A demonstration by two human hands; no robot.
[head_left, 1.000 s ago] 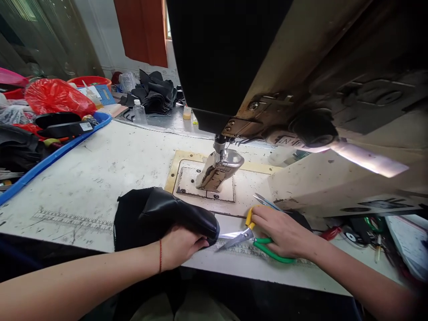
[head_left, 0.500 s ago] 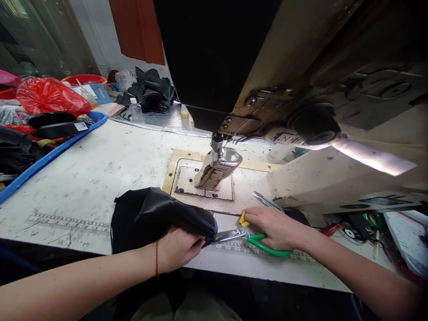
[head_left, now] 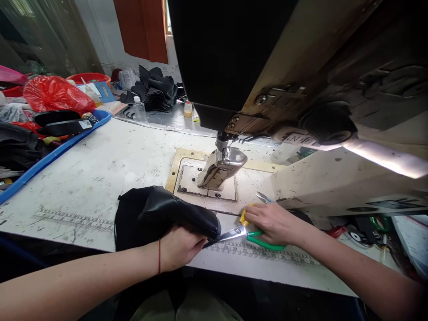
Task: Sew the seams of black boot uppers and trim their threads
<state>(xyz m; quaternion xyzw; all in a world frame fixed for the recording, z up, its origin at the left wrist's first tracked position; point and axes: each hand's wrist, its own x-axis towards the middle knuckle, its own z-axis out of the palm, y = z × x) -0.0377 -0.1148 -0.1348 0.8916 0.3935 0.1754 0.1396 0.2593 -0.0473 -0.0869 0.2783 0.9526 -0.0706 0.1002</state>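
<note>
My left hand (head_left: pixel 182 249) is closed on a black leather piece (head_left: pixel 177 208), which looks like a shoe or boot upper with dark lining, and it lies over the table's front edge. In my right hand (head_left: pixel 272 223) is a pair of scissors (head_left: pixel 236 232) with green handles. A yellow wrapped object (head_left: pixel 244 215) shows at the thumb side of that hand; I cannot tell whether it belongs to the scissors. The scissor blades reach left to the narrow end of the leather, where their tips are hidden. Beyond my right hand lies a small pair of thread snips (head_left: pixel 264 197).
The sewing machine post (head_left: pixel 220 169) stands behind the leather, with the machine head (head_left: pixel 240 67) overhanging. A ruler strip (head_left: pixel 264 253) runs along the table front. At left is a blue-edged tray (head_left: pixel 50 154) with a red bag (head_left: pixel 58 94). Farther back are black pieces (head_left: pixel 155 91) and a bottle (head_left: pixel 138 107).
The view has shifted slightly, so most things appear a little farther right. My left hand keeps its hold on the leather, and the scissors stay at its narrow end.
</note>
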